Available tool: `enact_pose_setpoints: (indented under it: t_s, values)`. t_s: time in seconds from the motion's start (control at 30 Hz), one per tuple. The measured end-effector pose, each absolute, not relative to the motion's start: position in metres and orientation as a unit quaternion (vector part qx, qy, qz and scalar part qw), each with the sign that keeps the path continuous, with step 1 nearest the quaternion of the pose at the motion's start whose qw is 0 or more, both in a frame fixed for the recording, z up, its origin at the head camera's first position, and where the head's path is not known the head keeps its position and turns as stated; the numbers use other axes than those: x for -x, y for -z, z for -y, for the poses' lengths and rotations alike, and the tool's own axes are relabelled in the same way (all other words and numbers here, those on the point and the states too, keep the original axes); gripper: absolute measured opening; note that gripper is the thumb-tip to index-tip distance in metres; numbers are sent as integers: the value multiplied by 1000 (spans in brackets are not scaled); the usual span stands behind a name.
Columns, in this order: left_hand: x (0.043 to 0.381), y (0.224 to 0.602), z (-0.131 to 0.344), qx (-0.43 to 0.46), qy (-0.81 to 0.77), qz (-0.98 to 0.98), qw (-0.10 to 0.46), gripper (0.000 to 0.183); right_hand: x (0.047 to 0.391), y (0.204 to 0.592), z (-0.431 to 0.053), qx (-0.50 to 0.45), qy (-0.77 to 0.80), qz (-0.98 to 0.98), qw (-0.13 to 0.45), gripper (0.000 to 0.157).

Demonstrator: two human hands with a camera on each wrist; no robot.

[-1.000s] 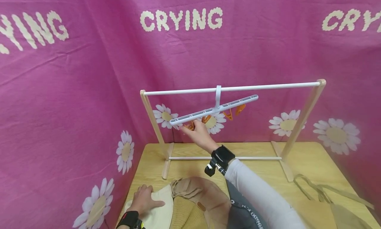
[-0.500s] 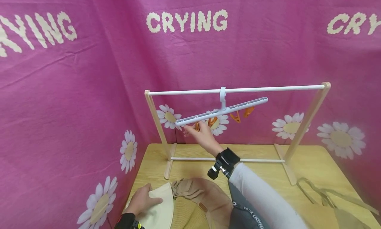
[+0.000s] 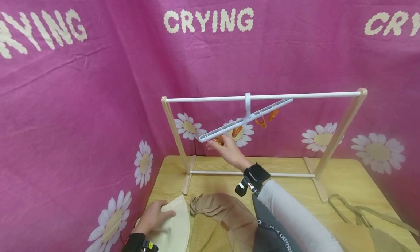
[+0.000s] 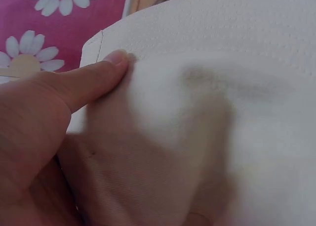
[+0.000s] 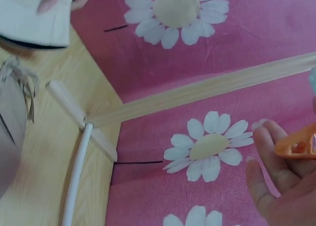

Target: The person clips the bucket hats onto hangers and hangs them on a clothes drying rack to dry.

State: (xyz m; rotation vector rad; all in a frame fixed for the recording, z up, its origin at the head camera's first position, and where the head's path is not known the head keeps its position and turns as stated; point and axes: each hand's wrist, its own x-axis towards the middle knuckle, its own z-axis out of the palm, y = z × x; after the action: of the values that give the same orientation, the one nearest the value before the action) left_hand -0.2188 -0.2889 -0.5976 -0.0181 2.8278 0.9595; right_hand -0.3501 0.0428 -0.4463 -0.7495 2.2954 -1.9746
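A cream hat (image 3: 174, 223) with rows of stitching along its brim is at the lower left. My left hand (image 3: 152, 217) grips it, thumb (image 4: 101, 77) on the upper face and the other fingers hidden underneath. Above the table, a pale blue hanger (image 3: 223, 130) hooks over the rack's top bar, its left end tilted down. Under that low end my right hand (image 3: 229, 152) holds an orange clip (image 5: 298, 143) against its fingers. More orange clips (image 3: 261, 121) dangle along the hanger with nothing in them.
The wooden rack (image 3: 341, 135) with white bars (image 3: 292, 174) stands across the back of the table (image 3: 279, 164). In front lie a brown gathered fabric item (image 3: 229, 208), a dark grey item with lettering (image 3: 265, 232) and a khaki strapped item (image 3: 352, 230). Pink cloth hangs behind.
The hanger first tilts less, then more steeply, its left end dropping and right end rising. My right hand stays by the leftmost clip. My left hand lifts and angles the cream hat slightly.
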Motion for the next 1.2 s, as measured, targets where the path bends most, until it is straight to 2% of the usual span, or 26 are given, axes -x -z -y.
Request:
enact_pose_setpoints:
  t_s: [0.3, 0.43, 0.77, 1.2]
  values:
    - [219, 577, 289, -14, -329, -944, 30, 20, 348, 442, -48, 242, 577, -780, 23, 35]
    - [221, 567, 287, -17, -315, -949, 10, 23, 349, 443, -51, 247, 572, -782, 30, 33]
    - [225, 533, 283, -47, -291, -955, -22, 23, 348, 441, -52, 248, 540, -804, 3, 29]
    - [241, 501, 265, -120, -392, -912, -3, 15, 347, 440, -54, 267, 518, -812, -28, 25]
